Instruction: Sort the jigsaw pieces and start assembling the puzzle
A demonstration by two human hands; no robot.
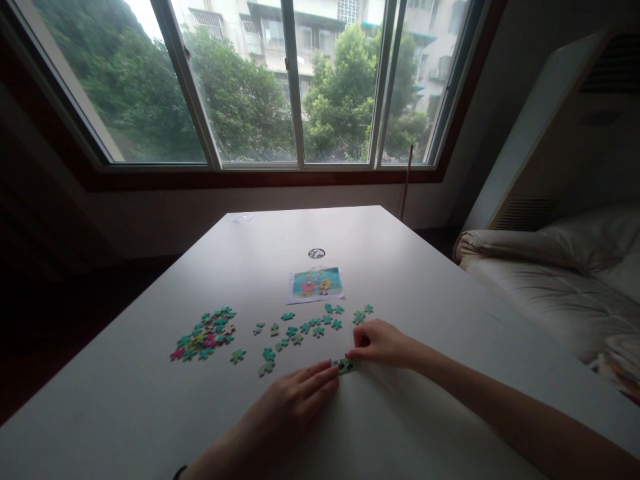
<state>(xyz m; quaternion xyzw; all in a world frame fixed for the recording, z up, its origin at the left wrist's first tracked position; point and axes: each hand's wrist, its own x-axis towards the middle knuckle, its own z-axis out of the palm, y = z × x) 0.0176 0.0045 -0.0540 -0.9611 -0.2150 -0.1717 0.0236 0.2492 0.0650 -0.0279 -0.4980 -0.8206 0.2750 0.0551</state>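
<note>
On the white table lies a short strip of joined jigsaw puzzle pieces (344, 365), green with dark patches. My left hand (303, 392) rests flat with fingers stretched out, its fingertips on the strip's left end. At the strip's right end, my right hand (381, 343) is closed in a pinch on a puzzle piece, mostly covered by the fingers. Loose teal and green pieces (305, 328) are scattered beyond both hands. Further left sits a heap of mixed pieces (205, 339), some pink and yellow. A picture sheet (317, 285) with cartoon figures lies behind the loose pieces.
The white table (425, 293) narrows toward a window (295, 87) with trees outside. A round black-and-white mark (317, 253) shows behind the sheet. Something clear (241, 218) lies at the far left corner. A bed or couch with pale covers (530, 280) stands to the right.
</note>
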